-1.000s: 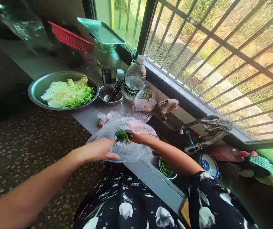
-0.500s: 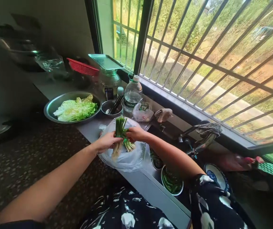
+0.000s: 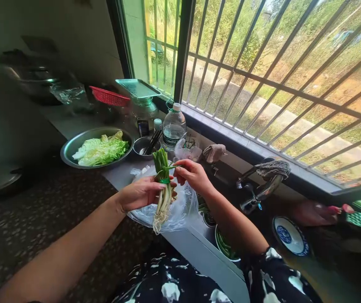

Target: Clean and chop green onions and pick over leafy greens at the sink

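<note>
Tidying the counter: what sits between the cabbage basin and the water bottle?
In the head view, a small steel bowl holding dark chopsticks sits between the cabbage basin and the water bottle.

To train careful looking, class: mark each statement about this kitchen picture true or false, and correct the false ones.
1. The left hand grips a bunch of spring onions upright, roots down. True.
2. The right hand rests on the tap. False: it pinches a green strand at the bunch's band, apart from the tap.
3. The metal basin holds leafy cabbage. True.
4. The water bottle lies on its side in the sink. False: it stands upright on the counter by the window.
5. A clear plastic bag lies under the bunch. True.
6. The red basket sits in the sink. False: it is at the far end of the counter.
</note>
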A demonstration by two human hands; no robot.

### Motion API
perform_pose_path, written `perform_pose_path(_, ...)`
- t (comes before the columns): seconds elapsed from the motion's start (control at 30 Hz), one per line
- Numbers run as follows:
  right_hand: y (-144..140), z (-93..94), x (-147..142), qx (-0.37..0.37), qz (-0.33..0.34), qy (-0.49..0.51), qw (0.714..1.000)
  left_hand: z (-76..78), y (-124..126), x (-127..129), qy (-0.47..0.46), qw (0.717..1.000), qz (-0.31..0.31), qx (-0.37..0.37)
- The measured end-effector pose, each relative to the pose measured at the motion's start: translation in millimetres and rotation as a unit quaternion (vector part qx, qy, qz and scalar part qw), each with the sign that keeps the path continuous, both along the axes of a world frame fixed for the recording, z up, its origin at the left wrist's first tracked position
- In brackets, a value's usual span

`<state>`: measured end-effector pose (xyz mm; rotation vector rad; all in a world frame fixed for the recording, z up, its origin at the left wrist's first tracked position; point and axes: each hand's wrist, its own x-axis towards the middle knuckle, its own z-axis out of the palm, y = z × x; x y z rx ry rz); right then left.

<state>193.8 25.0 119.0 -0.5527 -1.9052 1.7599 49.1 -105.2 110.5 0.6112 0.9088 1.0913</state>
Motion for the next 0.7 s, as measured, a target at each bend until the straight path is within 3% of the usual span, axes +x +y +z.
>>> perform_pose_path(0.13, -5, 4.0, 29, -0.042, -0.07, 0.079, 0.994, 4.9, 13, 18, 0.014, 0.999, 0.006, 0.052)
perform_pose_path(0.27, -14, -8.3, 74, -0.052, -0.156, 0.097, 0.982, 3.2, 32, 52, 0.005, 0.997, -0.006, 0.071)
perform_pose_path(0.37, -23, -20.1, 110, -0.017, -0.219, 0.088, 0.972, -2.7, 47, 86, -0.01, 0.997, -0.031, 0.068)
perform_pose_path(0.53, -27, -51.3, 163, 0.096, -0.293, -0.003, 0.951, -25.5, 68, 146, 0.012, 0.996, -0.073, 0.041)
perform_pose_path(0.6, -26, -69.9, 184, 0.091, -0.318, -0.043, 0.943, -39.5, 73, 167, 0.01, 0.997, -0.079, 0.02)
perform_pose_path(0.7, -27, -97.9, 212, 0.026, -0.344, -0.055, 0.937, -61.7, 78, 193, -0.001, 0.996, -0.085, -0.012)
